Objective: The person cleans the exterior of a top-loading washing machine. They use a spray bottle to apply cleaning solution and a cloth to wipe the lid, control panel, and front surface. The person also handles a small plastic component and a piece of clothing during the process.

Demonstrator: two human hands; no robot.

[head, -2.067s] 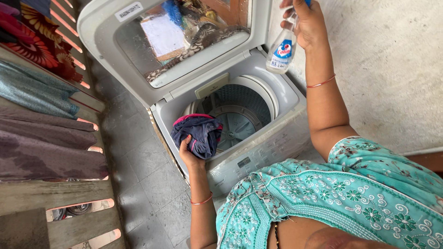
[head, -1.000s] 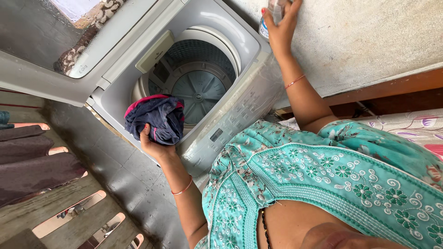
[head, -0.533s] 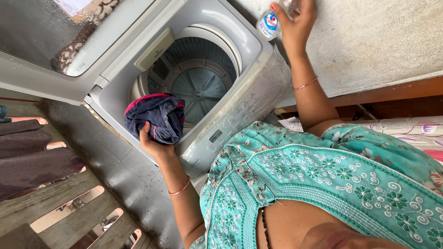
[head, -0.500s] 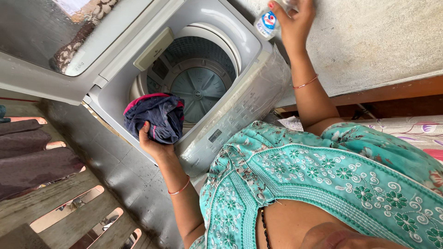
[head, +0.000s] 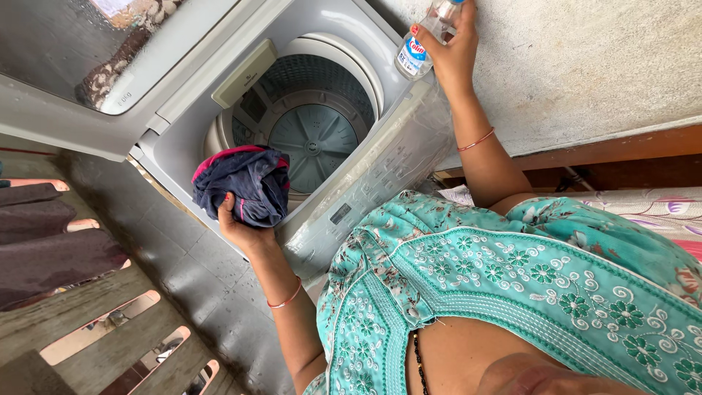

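A bunched navy cloth with a pink edge point(head: 241, 184) is gripped in the left hand point(head: 240, 228) over the open white top-loading washing machine point(head: 380, 157), while a clear spray bottle point(head: 420, 45) is clasped by the right hand point(head: 450, 55) at its far right corner.

The left hand point(head: 245, 227) grips a bunched dark-blue cloth point(head: 241, 184) at the near-left rim of the open washing machine point(head: 380, 157); the right hand point(head: 450, 55) holds a clear spray bottle point(head: 417, 50) over its far-right corner.

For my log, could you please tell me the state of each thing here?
Washing machine lid: open, raised.
Drum: empty.
Dark cloth: bunched, gripped in left hand over the machine's rim.
Spray bottle: held tilted in right hand.
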